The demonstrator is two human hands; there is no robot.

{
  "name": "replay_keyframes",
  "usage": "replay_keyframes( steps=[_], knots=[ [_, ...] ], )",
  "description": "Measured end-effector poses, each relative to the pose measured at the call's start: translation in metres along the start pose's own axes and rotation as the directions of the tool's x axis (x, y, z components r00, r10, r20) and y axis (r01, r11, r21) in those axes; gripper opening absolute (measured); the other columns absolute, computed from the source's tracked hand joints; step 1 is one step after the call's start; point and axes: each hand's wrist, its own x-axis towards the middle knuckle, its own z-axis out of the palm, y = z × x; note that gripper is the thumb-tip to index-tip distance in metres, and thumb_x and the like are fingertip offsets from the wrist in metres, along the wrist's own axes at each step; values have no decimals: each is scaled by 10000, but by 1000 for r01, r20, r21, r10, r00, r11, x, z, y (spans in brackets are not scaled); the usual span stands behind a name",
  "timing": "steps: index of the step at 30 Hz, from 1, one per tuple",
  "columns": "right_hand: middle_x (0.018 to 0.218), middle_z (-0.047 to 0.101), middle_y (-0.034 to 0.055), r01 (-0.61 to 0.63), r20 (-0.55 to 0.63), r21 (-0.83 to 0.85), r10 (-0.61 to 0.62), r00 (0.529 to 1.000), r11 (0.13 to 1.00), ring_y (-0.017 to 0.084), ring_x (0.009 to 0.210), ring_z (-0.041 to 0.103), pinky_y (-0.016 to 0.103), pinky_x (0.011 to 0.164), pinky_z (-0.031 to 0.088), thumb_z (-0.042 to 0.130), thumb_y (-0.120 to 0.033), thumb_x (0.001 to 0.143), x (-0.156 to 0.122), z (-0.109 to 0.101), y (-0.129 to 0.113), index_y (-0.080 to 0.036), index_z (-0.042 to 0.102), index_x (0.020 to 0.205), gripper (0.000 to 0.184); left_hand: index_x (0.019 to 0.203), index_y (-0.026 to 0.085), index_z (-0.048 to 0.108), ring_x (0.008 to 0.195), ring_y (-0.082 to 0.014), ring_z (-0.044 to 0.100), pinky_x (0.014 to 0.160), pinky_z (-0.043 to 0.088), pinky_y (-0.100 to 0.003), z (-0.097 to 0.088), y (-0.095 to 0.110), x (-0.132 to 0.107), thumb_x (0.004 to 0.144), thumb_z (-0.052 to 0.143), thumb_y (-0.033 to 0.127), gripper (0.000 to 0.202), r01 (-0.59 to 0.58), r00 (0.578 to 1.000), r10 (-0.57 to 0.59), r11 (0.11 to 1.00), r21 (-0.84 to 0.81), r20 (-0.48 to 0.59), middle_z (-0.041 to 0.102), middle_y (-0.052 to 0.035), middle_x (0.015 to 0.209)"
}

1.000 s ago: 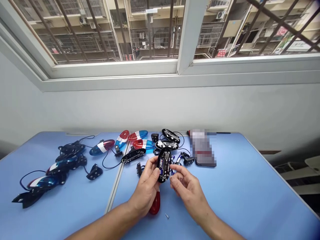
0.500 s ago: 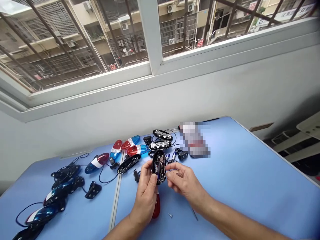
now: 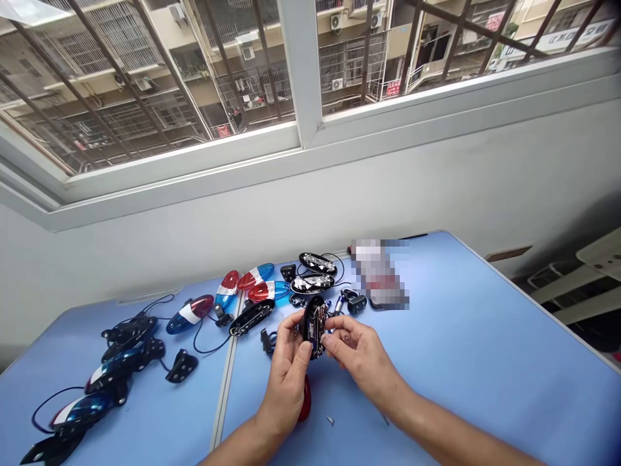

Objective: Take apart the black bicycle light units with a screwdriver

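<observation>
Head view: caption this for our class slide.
Left hand holds a black circuit board, right hand at its edge, above a blue table with red-and-blue lamps.

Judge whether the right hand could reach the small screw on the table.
Probably yes: nothing lies between the right hand and the small screw, though the hand is busy at the black lamp board.

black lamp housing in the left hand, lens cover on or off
Off: the black lamp housing in the left hand shows its circuit board bare.
</observation>
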Motion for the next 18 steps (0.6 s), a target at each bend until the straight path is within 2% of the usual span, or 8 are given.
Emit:
replay_keyframes(
  steps=[4,9,11,18],
  knots=[
    [653,579,-15,88,-54,-24,-89,995,996,133,623,498,275,618,415,691,-399,713,3,-1,2,-164,641,778,249,1261,262,530,1222,-256,541,994,470,-355,0,1,1,919,632,375,374,20,1000,-19,999,-38,18,590,-76,1277],
    [705,614,-3,148,-94,-57,-153,984,987,165,688,541,306,699,455,672,-347,750,2,2,8,-170,694,945,265,1285,283,502,1252,-246,524,1016,460,-355,-2,-2,3,934,620,353,377,27,998,-24,998,-52,52,569,-64,1313],
    [702,611,-2,155,-94,-71,-161,982,985,166,691,537,306,698,453,657,-346,759,2,3,9,-168,702,958,270,1287,294,499,1269,-238,509,1022,456,-346,-2,-5,3,941,612,345,368,19,998,-16,999,-43,63,551,-55,1334],
    [718,592,-6,172,-129,-117,-187,974,978,163,699,507,303,697,442,672,-350,703,3,-1,5,-191,636,758,172,1253,294,532,1248,-215,515,1025,454,-311,-2,-7,1,931,626,359,342,0,999,1,1000,-8,41,574,-42,1280]
  ],
)
